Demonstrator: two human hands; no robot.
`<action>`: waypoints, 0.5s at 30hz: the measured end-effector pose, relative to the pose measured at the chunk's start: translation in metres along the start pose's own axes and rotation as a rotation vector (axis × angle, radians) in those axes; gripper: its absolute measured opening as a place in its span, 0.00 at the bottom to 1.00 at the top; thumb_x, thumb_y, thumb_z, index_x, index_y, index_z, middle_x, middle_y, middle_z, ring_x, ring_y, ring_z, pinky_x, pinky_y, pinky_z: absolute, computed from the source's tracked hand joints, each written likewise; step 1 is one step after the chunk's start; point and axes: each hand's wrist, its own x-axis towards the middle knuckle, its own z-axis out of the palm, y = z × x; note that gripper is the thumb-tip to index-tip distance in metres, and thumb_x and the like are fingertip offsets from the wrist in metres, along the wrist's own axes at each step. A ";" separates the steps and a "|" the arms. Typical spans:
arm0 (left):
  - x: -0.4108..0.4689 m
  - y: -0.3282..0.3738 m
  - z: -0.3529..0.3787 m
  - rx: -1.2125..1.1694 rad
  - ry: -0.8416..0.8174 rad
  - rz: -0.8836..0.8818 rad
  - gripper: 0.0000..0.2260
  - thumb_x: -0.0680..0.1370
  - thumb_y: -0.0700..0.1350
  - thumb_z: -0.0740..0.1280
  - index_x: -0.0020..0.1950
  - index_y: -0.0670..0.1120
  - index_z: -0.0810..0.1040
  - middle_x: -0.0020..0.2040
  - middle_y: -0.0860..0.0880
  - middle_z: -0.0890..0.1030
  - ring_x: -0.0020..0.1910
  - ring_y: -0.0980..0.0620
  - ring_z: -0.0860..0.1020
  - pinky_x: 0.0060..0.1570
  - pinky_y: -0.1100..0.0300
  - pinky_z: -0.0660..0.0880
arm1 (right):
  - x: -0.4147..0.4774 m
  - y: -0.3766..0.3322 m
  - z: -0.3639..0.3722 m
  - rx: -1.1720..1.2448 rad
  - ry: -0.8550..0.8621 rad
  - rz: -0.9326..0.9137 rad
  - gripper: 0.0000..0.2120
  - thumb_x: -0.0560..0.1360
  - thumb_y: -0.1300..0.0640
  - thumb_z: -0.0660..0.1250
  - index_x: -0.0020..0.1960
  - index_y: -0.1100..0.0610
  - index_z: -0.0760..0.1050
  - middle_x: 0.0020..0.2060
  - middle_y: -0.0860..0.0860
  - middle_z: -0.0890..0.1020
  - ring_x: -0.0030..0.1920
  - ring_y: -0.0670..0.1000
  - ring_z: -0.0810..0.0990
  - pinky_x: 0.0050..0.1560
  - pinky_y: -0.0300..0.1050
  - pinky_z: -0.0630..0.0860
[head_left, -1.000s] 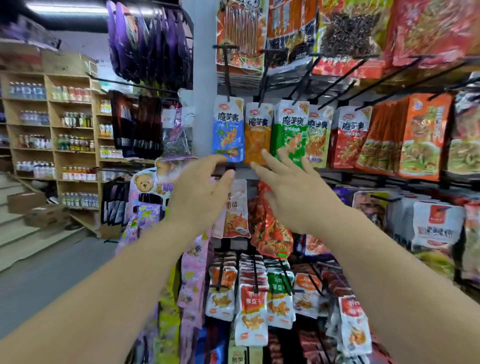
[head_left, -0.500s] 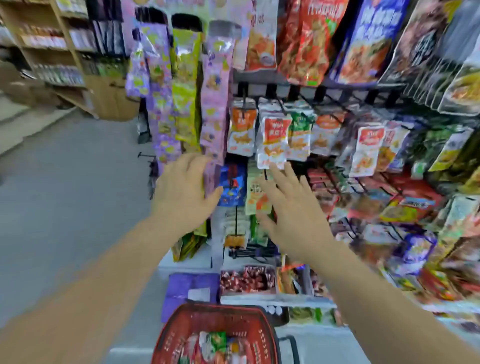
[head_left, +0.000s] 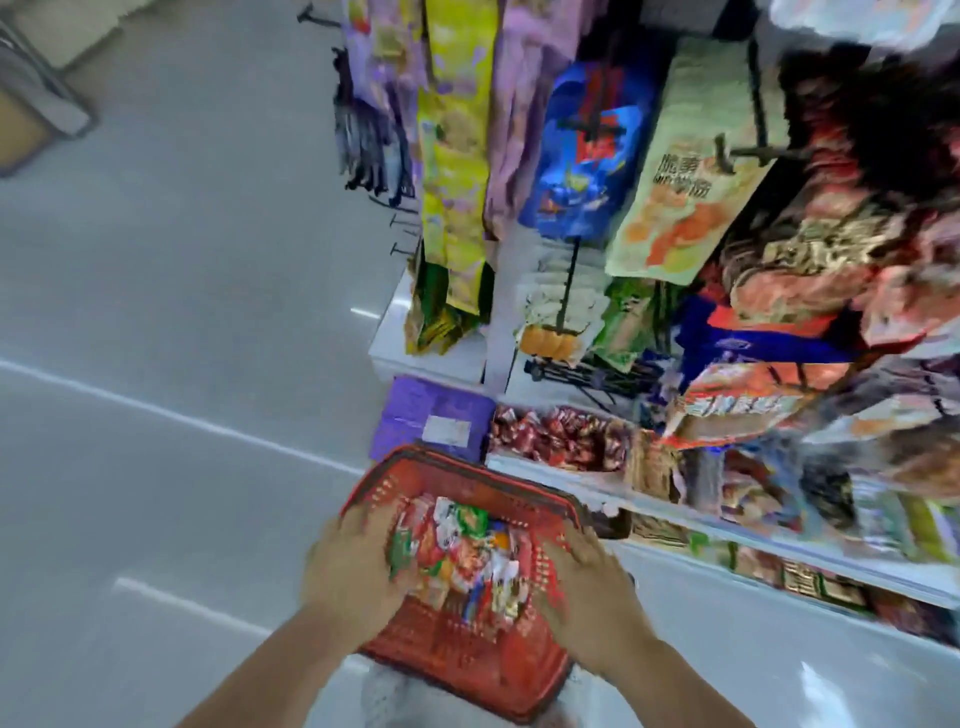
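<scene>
Palms down, left hand (head_left: 352, 569) and right hand (head_left: 589, 579) flank basket (head_left: 467, 662).

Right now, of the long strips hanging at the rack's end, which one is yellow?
The middle strip: bright yellow, with a purple strip on its left and a second purple strip on its right, beyond the red basket.

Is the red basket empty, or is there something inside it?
Not empty. The red basket holds a heap of colourful snack packets, which covers its bottom.

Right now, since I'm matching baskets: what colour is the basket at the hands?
The basket is red, clearest in the head view.
</scene>
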 end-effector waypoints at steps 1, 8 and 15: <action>0.003 -0.002 0.019 -0.014 -0.050 -0.072 0.30 0.71 0.62 0.65 0.71 0.53 0.74 0.64 0.45 0.80 0.57 0.37 0.80 0.54 0.45 0.80 | 0.015 0.009 0.011 0.013 -0.041 0.004 0.34 0.84 0.38 0.56 0.84 0.44 0.47 0.84 0.51 0.44 0.84 0.57 0.43 0.81 0.56 0.50; 0.046 -0.029 0.168 -0.088 -0.316 -0.232 0.31 0.80 0.62 0.64 0.81 0.57 0.59 0.77 0.51 0.66 0.74 0.47 0.68 0.72 0.51 0.70 | 0.137 0.046 0.116 0.126 -0.114 0.055 0.34 0.83 0.40 0.61 0.84 0.45 0.52 0.84 0.52 0.48 0.83 0.56 0.50 0.81 0.52 0.57; 0.120 -0.062 0.292 -0.102 -0.373 -0.120 0.29 0.81 0.59 0.66 0.80 0.56 0.62 0.76 0.51 0.69 0.73 0.45 0.68 0.71 0.47 0.72 | 0.270 0.069 0.262 0.309 -0.157 0.196 0.36 0.81 0.42 0.67 0.83 0.46 0.54 0.83 0.56 0.52 0.81 0.61 0.57 0.79 0.56 0.61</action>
